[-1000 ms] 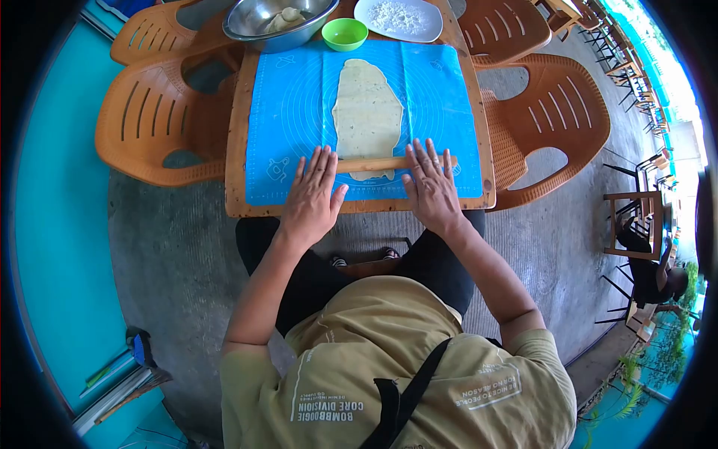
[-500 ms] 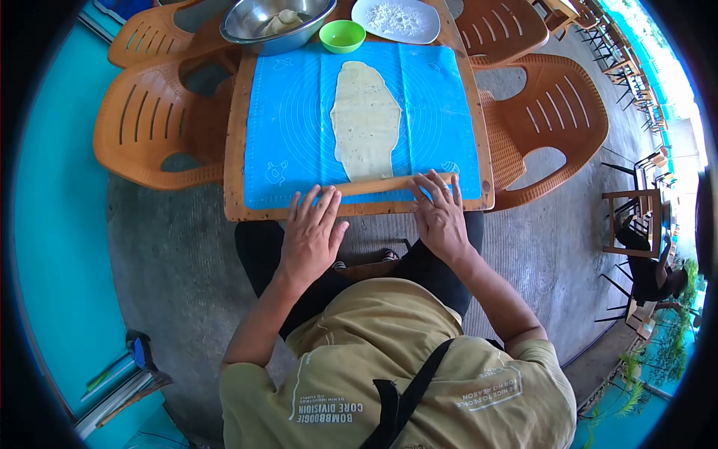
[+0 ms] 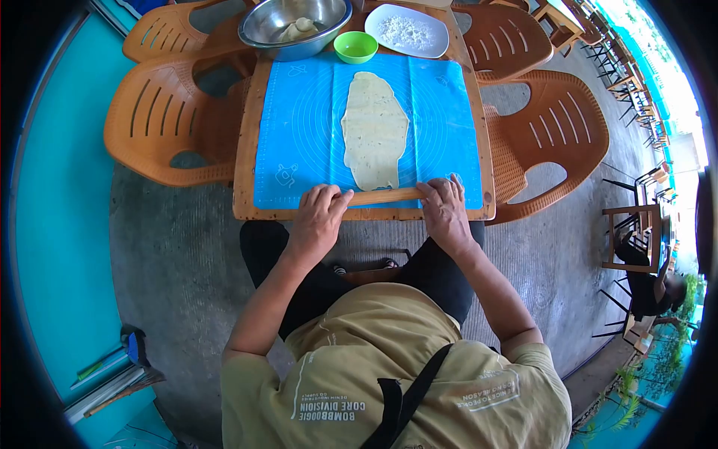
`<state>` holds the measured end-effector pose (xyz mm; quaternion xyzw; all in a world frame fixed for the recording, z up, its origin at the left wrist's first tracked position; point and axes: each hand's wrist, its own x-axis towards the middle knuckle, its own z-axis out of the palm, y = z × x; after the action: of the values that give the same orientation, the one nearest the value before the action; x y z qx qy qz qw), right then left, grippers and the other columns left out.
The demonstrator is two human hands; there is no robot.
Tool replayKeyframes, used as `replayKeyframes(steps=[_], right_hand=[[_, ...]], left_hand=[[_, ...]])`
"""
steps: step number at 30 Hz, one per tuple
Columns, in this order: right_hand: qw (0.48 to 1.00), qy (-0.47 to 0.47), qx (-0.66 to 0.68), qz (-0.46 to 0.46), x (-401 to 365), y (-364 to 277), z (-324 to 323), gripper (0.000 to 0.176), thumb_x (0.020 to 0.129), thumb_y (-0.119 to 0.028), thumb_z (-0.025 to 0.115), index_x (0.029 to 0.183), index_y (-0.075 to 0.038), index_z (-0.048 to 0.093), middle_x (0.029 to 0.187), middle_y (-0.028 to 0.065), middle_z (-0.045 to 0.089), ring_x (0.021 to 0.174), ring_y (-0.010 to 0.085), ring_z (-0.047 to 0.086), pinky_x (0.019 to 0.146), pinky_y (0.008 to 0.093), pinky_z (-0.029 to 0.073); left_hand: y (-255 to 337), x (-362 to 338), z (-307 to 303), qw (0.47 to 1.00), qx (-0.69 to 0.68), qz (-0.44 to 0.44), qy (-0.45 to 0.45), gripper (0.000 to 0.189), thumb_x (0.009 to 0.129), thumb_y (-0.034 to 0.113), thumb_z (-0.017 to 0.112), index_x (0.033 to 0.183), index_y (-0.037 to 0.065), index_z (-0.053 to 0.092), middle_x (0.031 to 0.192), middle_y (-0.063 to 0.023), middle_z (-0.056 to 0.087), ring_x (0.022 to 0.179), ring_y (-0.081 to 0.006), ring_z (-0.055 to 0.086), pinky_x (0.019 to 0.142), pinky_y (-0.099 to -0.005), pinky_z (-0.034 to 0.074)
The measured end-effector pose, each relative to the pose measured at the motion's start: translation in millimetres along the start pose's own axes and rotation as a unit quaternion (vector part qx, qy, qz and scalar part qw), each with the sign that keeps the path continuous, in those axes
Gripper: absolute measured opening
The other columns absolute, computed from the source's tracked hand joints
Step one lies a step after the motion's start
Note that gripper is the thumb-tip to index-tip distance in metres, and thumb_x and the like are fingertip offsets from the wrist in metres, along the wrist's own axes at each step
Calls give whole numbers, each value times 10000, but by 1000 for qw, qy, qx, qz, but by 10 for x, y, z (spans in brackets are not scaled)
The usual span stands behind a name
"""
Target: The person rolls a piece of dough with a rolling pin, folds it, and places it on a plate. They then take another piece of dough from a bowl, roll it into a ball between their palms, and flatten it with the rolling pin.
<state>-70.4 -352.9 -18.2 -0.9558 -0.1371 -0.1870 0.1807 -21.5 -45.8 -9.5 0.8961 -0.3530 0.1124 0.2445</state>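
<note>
A wooden rolling pin (image 3: 385,196) lies crosswise along the front edge of the blue baking mat (image 3: 299,127). My left hand (image 3: 319,218) has its fingers curled over the pin's left end, the thumb along the near side. At the right end, my right hand (image 3: 446,215) grips the pin, its fingers bent over the top. Just beyond the pin, a long, flat sheet of rolled dough (image 3: 375,131) with small specks stretches away from me on the mat. The pin's ends are hidden under my hands.
At the table's (image 3: 244,172) far side stand a steel bowl (image 3: 262,45) with dough in it, a small green bowl (image 3: 356,48) and a white plate (image 3: 434,45) of flour. Orange chairs (image 3: 153,97) flank both sides. A person (image 3: 647,292) sits far right.
The rolling pin has come slightly toward me, off the dough's near edge. My fingers, stretched out over it before, are now curled around it. The whole view has shifted slightly.
</note>
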Motion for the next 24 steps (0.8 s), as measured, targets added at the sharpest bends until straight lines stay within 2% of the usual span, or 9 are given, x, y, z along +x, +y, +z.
replayKeyframes(steps=[2, 7, 9, 10, 11, 12, 13, 15, 24], right_hand=[[1000, -16, 15, -2, 46, -4, -24, 427, 928, -17, 690, 1347, -76, 627, 1213, 142, 613, 1180, 361, 613, 1176, 630, 386], [999, -21, 19, 14, 216, 6, 75, 403, 934, -37, 680, 1334, -73, 641, 1213, 135, 625, 1219, 354, 599, 1206, 600, 373], [999, -37, 21, 25, 192, 34, 148, 410, 944, -42, 673, 1352, -70, 638, 1252, 141, 634, 1269, 359, 593, 1220, 593, 366], [999, -36, 10, 19, 173, 42, 186, 452, 965, -65, 657, 1414, -68, 610, 1356, 154, 620, 1362, 371, 547, 1246, 591, 334], [999, -36, -2, 13, 153, 49, 220, 495, 986, -88, 641, 1477, -66, 581, 1459, 166, 605, 1456, 382, 501, 1273, 589, 302], [999, -40, -1, 15, 152, 15, 212, 495, 986, -88, 641, 1477, -66, 581, 1459, 166, 605, 1456, 382, 501, 1273, 589, 302], [998, -52, -16, 24, 141, -32, 186, 533, 1008, -118, 624, 1531, -62, 534, 1547, 169, 546, 1519, 386, 428, 1290, 588, 267], [997, -66, -33, 35, 106, -96, 120, 575, 1031, -148, 606, 1586, -57, 486, 1636, 172, 486, 1582, 390, 354, 1308, 587, 232], [992, -103, -41, 52, 226, -73, 128, 601, 1088, -275, 541, 1625, -34, 423, 1688, 177, 420, 1610, 406, 284, 1316, 588, 186]], left_hand=[[-23, 24, -53, 1000, 6, 8, 11, 383, 946, 45, 726, 1327, 70, 693, 1134, -87, 609, 1119, -293, 600, 969, -462, 484], [-140, 136, -82, 999, 39, 17, 16, 393, 953, 37, 711, 1343, 69, 681, 1126, -82, 601, 1108, -272, 601, 959, -456, 484], [-204, 116, -15, 998, 47, -13, -49, 403, 999, 88, 673, 1401, 55, 658, 1294, -92, 644, 1288, -281, 592, 1107, -492, 449], [-194, 99, 17, 998, 46, -13, -51, 403, 999, 88, 673, 1401, 55, 658, 1294, -92, 644, 1288, -281, 592, 1107, -492, 449], [-166, 71, 52, 997, 75, -14, -32, 413, 1028, 131, 643, 1432, 45, 641, 1402, -97, 626, 1392, -283, 538, 1190, -530, 371], [-139, 45, 71, 994, 103, -15, -13, 429, 1057, 174, 614, 1463, 36, 624, 1510, -102, 607, 1495, -284, 484, 1274, -569, 293], [-126, 23, 75, 995, 101, -15, -17, 429, 1057, 174, 614, 1463, 36, 624, 1510, -102, 607, 1495, -284, 484, 1274, -569, 293], [-96, 10, 60, 994, 81, -41, -55, 475, 1085, 254, 580, 1499, 23, 594, 1615, -110, 538, 1586, -287, 374, 1323, -631, 130], [-114, 111, 0, 993, 81, -41, -74, 549, 1097, 355, 564, 1511, -6, 570, 1574, -127, 577, 1576, -301, 387, 1317, -650, 106]])
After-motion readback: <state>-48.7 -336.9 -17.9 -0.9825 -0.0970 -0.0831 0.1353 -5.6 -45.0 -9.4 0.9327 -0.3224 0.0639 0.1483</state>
